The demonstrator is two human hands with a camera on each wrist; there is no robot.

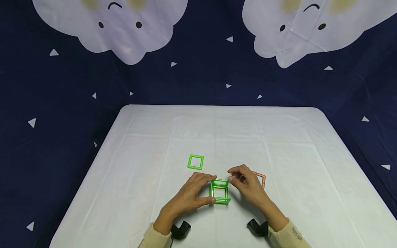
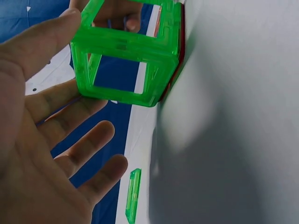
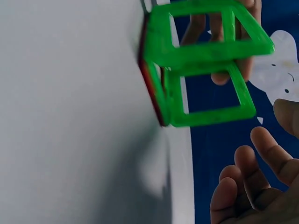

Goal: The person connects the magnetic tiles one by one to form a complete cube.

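Green frame structure (image 1: 220, 186): located toward 6 o'clock on the white table (image 1: 139, 165). Left hand (image 1: 191, 193), at its 9 o'clock, grasps it between thumb and fingers. Right hand (image 1: 249, 186), at 3 o'clock, released, just beside it. 1 loose green square (image 1: 195, 168) lies at 11 o'clock; 1 orange frame (image 1: 264, 182), partly hidden, at 2 o'clock.

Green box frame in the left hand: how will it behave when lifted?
Probably light: the green box frame is mostly openings. Its panels look stiff, with straight bars. It may flex at the seams, since the side facing the right hand looks open.
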